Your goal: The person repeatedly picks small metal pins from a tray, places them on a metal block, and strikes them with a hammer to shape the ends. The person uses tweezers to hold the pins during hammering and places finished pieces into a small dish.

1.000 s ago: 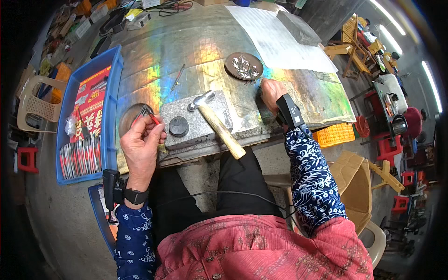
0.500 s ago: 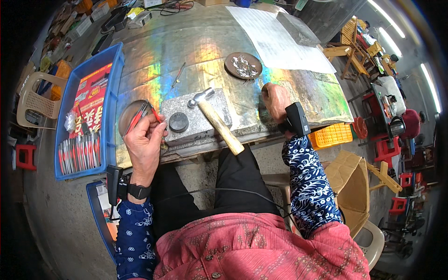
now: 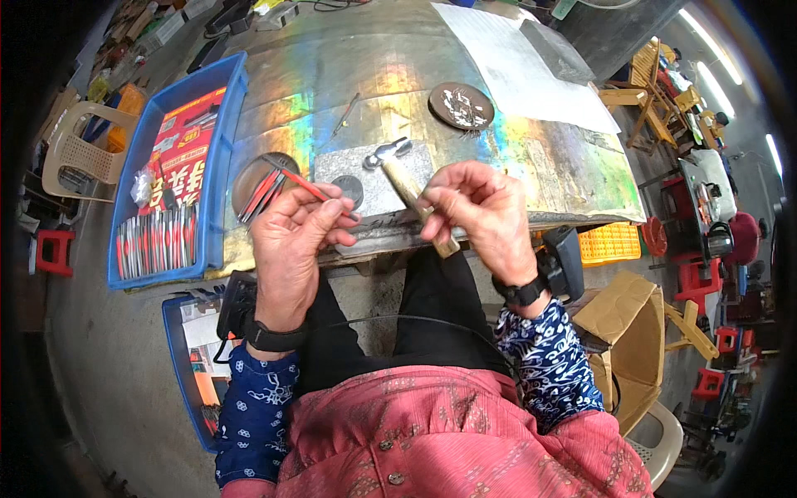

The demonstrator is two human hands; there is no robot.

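My left hand [image 3: 295, 236] pinches a slender red tool [image 3: 305, 184] with a dark tip, slanting over the table's near edge. Beyond it sits a round brown dish [image 3: 242, 184] with several red and black slender tools [image 3: 264, 195] leaning in it. My right hand [image 3: 490, 216] is raised over the hammer's handle end, thumb and fingers pressed together; whatever they hold is too small to name. A ball-peen hammer [image 3: 402, 181] with a wooden handle lies across a grey stone block [image 3: 332, 163]. On the block's left part rests a dark round puck [image 3: 349, 191].
A brown plate [image 3: 435, 103] of small metal pieces stands farther back. At left, a blue bin [image 3: 235, 108] holds rows of red-and-silver tools and red printed sheets. A thin tool [image 3: 346, 114] lies mid-table. A white sheet [image 3: 486, 66] and grey slab [image 3: 556, 51] lie far right.
My right hand has come from near the plate toward the middle, its fingers pinched. My left hand has moved right, away from the dish, with a red tool. The view has shifted slightly.
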